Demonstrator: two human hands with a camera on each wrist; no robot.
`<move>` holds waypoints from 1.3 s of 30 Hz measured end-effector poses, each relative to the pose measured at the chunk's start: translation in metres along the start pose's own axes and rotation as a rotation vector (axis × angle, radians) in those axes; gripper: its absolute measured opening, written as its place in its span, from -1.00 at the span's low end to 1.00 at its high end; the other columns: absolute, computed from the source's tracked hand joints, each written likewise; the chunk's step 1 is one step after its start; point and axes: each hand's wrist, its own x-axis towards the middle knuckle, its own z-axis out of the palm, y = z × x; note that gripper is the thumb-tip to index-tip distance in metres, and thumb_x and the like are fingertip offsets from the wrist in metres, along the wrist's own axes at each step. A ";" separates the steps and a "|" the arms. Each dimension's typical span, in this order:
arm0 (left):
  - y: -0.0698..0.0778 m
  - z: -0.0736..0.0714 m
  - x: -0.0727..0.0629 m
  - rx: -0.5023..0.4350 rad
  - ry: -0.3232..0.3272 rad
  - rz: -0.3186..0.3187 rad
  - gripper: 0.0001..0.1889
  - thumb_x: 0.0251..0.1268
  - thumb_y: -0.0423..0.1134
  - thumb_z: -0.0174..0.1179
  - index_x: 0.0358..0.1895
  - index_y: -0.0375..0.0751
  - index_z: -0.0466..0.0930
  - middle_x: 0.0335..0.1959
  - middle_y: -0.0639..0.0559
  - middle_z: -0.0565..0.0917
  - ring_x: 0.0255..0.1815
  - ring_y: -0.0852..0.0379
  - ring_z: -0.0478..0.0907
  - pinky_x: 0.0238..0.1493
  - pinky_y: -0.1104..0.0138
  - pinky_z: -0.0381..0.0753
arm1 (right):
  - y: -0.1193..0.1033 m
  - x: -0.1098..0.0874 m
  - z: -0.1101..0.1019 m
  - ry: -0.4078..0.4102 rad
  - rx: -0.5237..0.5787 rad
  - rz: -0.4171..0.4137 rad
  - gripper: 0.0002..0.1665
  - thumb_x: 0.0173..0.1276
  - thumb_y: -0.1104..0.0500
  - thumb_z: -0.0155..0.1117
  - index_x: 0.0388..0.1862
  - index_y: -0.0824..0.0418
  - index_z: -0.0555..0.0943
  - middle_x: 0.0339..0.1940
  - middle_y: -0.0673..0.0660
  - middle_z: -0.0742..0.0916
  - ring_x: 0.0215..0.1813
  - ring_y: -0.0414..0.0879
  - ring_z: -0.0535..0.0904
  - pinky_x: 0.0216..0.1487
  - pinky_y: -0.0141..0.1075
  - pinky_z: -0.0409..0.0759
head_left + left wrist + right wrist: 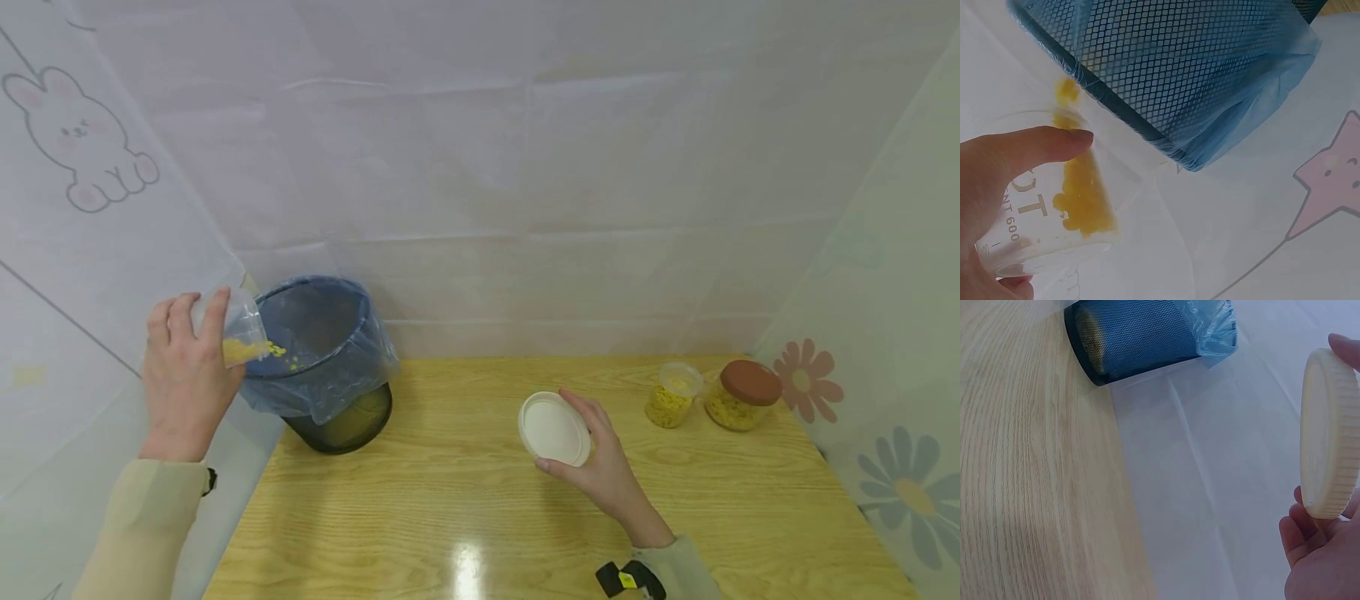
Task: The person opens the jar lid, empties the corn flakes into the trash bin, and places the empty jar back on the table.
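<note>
Two hands are working well apart: the left hand (pixel 183 362) is tilting a clear cup (pixel 246 315), fingers clamping round it, and yellow pieces (pixel 277 350) are leaving its mouth by the blue-lined bin's (pixel 345 421) rim. The right hand (pixel 606 468) is pinching a white lid (pixel 555 429) above the tabletop (pixel 420 500). If the cup is drifting outward, pieces could be missing the bin.

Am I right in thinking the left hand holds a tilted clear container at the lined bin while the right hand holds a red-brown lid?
Only the colour is wrong: the right hand holds a cream lid, as the head view shows.
</note>
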 end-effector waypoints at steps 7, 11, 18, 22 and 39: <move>0.000 0.000 0.002 0.010 -0.023 0.011 0.10 -0.48 -0.60 0.57 0.43 -0.25 0.34 0.27 -0.49 0.36 0.29 -0.48 0.24 -0.15 -0.30 0.51 | 0.002 0.000 0.000 -0.001 0.003 -0.004 0.13 0.02 0.18 0.70 0.56 0.05 0.32 0.38 0.22 0.43 0.34 0.27 0.37 0.09 0.39 0.47; 0.000 0.001 0.002 0.004 -0.026 0.023 0.12 -0.53 -0.60 0.58 0.42 -0.26 0.34 0.26 -0.50 0.37 0.28 -0.50 0.24 -0.05 -0.32 0.49 | 0.002 -0.001 0.000 -0.002 0.005 -0.002 0.14 0.02 0.18 0.71 0.57 0.05 0.32 0.38 0.22 0.43 0.34 0.27 0.37 0.09 0.38 0.47; -0.002 0.006 0.002 0.015 -0.012 0.066 0.03 -0.50 -0.63 0.52 0.36 -0.30 0.38 0.22 -0.51 0.40 0.24 -0.49 0.28 -0.14 -0.30 0.52 | 0.002 -0.001 0.000 -0.005 -0.001 0.003 0.14 0.02 0.17 0.71 0.56 0.05 0.32 0.39 0.21 0.43 0.35 0.27 0.36 0.10 0.40 0.47; -0.003 0.010 0.001 0.015 -0.001 0.085 -0.01 -0.46 -0.65 0.48 0.34 -0.31 0.40 0.19 -0.52 0.42 0.20 -0.50 0.30 -0.11 -0.30 0.52 | 0.003 -0.002 0.000 -0.008 0.001 0.007 0.13 0.02 0.18 0.71 0.57 0.06 0.32 0.39 0.22 0.43 0.35 0.28 0.36 0.09 0.39 0.48; -0.002 0.019 -0.001 0.038 0.009 0.166 -0.10 -0.29 -0.72 0.32 0.36 -0.30 0.40 0.21 -0.51 0.40 0.23 -0.50 0.31 0.02 -0.21 0.53 | 0.005 -0.004 0.000 -0.014 0.013 0.026 0.13 0.05 0.17 0.69 0.58 0.03 0.30 0.38 0.22 0.42 0.34 0.26 0.37 0.08 0.39 0.48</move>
